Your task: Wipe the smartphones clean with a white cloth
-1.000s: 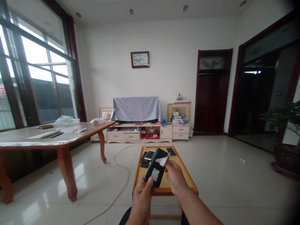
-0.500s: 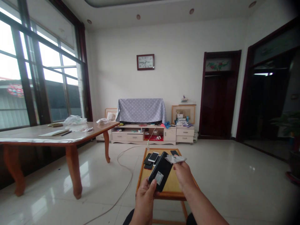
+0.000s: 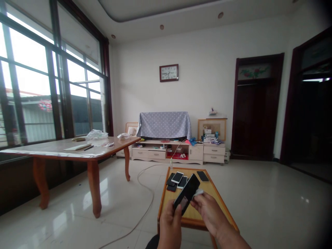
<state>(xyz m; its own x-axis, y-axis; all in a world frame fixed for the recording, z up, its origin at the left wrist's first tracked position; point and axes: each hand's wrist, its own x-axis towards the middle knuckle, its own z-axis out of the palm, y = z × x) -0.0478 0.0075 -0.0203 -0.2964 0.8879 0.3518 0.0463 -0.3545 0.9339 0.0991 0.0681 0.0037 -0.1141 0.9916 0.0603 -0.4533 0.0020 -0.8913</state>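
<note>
My left hand (image 3: 170,224) grips the lower end of a black phone (image 3: 187,192), held tilted with its back and a small sticker facing me. My right hand (image 3: 207,211) is closed on a small white wipe (image 3: 199,191) and holds it against the phone's right edge. Both hands hover over the near end of a small wooden table (image 3: 174,200). Several other phones (image 3: 177,180) lie on the table's far end, one white and the rest dark, with a single dark phone (image 3: 202,176) apart at the right.
A large wooden table (image 3: 77,154) with papers and a plastic bag stands at the left by the windows. A white cable (image 3: 144,204) runs across the glossy floor to a low TV cabinet (image 3: 166,154) at the far wall. Dark doorways are at the right.
The view has swung left and upward. My right hand has brought the white wipe down from above the phone's top to against the phone. My left hand keeps its grip.
</note>
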